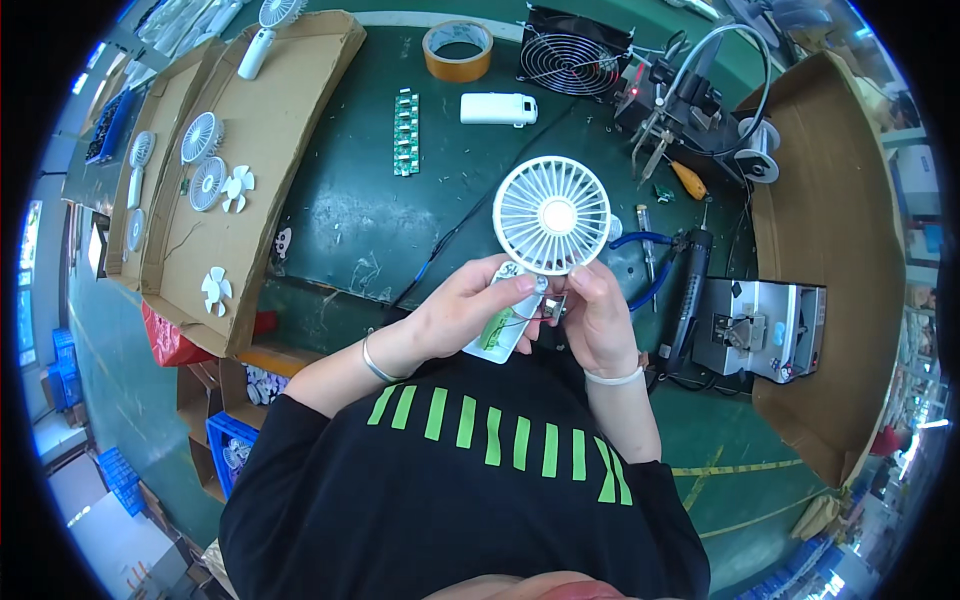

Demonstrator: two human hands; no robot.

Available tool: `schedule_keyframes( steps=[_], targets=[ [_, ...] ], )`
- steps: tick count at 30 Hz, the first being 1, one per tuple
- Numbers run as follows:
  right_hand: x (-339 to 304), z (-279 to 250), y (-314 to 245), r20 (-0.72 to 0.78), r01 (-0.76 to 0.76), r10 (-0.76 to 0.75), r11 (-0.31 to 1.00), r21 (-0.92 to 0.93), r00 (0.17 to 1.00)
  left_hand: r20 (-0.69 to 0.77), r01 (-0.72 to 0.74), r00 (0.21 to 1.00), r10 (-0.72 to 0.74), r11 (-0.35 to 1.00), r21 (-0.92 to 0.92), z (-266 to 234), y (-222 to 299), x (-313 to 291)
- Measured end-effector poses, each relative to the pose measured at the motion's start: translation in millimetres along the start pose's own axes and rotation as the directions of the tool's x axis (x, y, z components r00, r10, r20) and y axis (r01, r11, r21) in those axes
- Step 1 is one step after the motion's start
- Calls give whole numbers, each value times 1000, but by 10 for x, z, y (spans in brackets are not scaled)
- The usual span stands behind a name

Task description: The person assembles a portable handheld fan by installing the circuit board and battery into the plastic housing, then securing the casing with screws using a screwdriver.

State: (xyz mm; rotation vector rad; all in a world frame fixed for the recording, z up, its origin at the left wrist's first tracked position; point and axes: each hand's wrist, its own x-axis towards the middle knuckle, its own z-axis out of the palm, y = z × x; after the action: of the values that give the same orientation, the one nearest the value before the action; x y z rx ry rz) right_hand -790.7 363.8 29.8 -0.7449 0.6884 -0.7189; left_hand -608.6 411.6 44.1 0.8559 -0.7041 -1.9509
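Over the green workbench [380, 210], close to the person's chest, both hands are working on a small white handheld fan [551, 215]. The left hand [468, 305] is gripping the fan's open handle shell [503, 318], fingers wrapped around its side and the thumb pressing near the neck, so the round grille is standing up and facing the camera. The right hand [598, 315] is pinching something small at the junction below the grille; thin wires seem to be running there, though the part between the fingertips is too small to identify. Judging from this, the person is fitting or routing the internals of the handle, an assembly step midway rather than finished, since the shell is looking uncovered. The next move probably calls for steady fingertip control, keeping the wires tucked inside while the left hand is holding the body from twisting. Farther back on the bench a white handle piece [498, 108], a roll of tape [458, 50] and a strip of green circuit boards [405, 132] are lying, and loose fan grilles are resting on cardboard trays [270, 130] at the left.
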Motion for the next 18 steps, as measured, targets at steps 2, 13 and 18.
schedule_keyframes(
  steps=[2, 13, 18],
  targets=[
    [-4, 63, -22, -14, -14, 14, 1000, -1, 1000, -16, -43, 999, 43, 999, 24, 2, 15, 5],
    [32, 19, -356, 660, 656, -428, -184, -732, 617, -130, 18, 991, -29, 996, -86, -77, 45, 52],
    [15, -9, -385, 583, 676, -460, 52, -735, 669, -133, 60, 989, -70, 995, -81, -66, 74, 29]
  ],
)
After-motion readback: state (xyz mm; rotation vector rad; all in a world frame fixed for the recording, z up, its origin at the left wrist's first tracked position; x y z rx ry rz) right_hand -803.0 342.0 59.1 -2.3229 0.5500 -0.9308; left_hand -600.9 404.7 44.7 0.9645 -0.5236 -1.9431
